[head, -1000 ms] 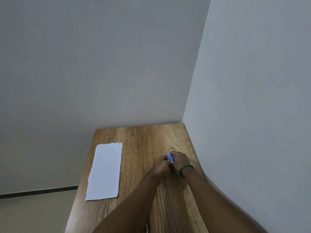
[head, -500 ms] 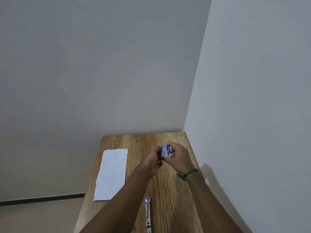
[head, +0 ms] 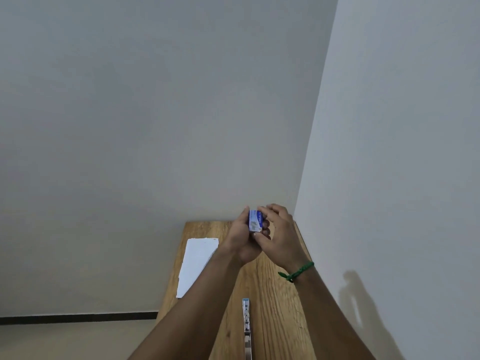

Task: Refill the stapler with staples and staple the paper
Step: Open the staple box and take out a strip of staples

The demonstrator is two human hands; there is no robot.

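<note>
A small blue and white staple box is raised above the far end of the wooden table. My left hand grips the box from the left and below. My right hand, with a green band at the wrist, pinches the box's right side with its fingertips. The stapler lies opened out flat along the table between my forearms, its metal channel facing up. A white sheet of paper lies on the table's left side.
The table stands in a corner, with a white wall behind it and another along its right edge. Its left edge drops to a beige floor with a dark baseboard.
Both hands have lifted the staple box off the table and brought it up and nearer. The view tilted, bringing the stapler into sight at the bottom.
</note>
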